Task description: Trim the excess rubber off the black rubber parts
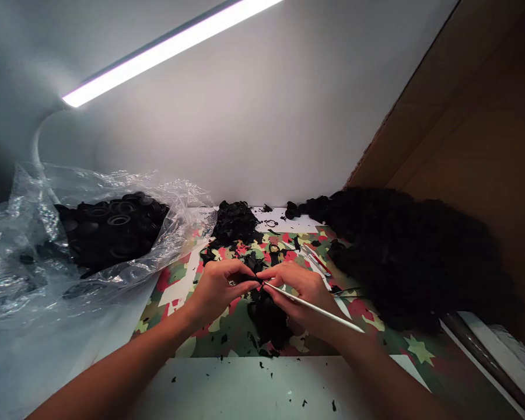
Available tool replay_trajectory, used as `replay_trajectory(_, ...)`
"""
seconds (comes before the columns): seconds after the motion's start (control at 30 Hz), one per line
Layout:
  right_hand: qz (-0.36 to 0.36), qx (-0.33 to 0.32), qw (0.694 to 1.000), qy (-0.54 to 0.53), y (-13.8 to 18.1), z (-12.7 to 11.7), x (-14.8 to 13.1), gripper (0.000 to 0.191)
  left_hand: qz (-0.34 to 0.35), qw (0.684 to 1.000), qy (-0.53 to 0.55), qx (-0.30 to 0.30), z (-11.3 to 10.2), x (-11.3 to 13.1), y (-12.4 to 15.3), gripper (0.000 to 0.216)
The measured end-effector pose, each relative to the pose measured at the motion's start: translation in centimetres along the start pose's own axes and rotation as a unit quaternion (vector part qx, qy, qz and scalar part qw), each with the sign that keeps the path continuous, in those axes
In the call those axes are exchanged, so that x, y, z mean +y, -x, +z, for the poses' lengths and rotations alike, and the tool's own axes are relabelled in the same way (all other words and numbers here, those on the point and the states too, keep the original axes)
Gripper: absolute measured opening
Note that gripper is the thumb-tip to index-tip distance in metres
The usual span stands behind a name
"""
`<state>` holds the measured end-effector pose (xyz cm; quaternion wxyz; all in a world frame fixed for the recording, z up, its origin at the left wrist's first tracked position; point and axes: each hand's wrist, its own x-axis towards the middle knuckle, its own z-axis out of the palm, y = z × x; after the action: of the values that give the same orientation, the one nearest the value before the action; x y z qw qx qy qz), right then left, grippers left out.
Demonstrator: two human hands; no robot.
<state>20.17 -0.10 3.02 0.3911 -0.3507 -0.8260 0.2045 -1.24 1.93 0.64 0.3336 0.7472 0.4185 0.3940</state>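
My left hand is closed in a pinch on a small black piece, mostly hidden by the fingertips. Close beside it, my right hand grips a thin white stick-like tool. The tool's tip meets the black piece between both hands, and my right fingertips are at the piece too. Below the hands a heap of black scraps lies on the camouflage-patterned mat. Whether the tool's tip is a blade cannot be made out.
A clear plastic bag at left holds round black rubber-like parts. Black scraps lie behind my hands. A large dark pile fills the right, beside cardboard. A red-and-silver tool lies nearby. Overhead hangs a lamp.
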Motion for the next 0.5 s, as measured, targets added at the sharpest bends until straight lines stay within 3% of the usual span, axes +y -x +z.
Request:
replay_trajectory(0.23, -0.005, 0.011, 1.0, 0.024, 0.1, 0.8, 0.0, 0.015, 0.001, 0.999, -0.037, 0.017, 0.2, 0.2, 0.1, 0.007)
replay_trajectory(0.5, 0.013, 0.083, 0.992, 0.089, 0.2, 2.7, -0.5, 0.015, 0.086, 0.991, -0.089, 0.059, 0.4, 0.2, -0.1, 0.006)
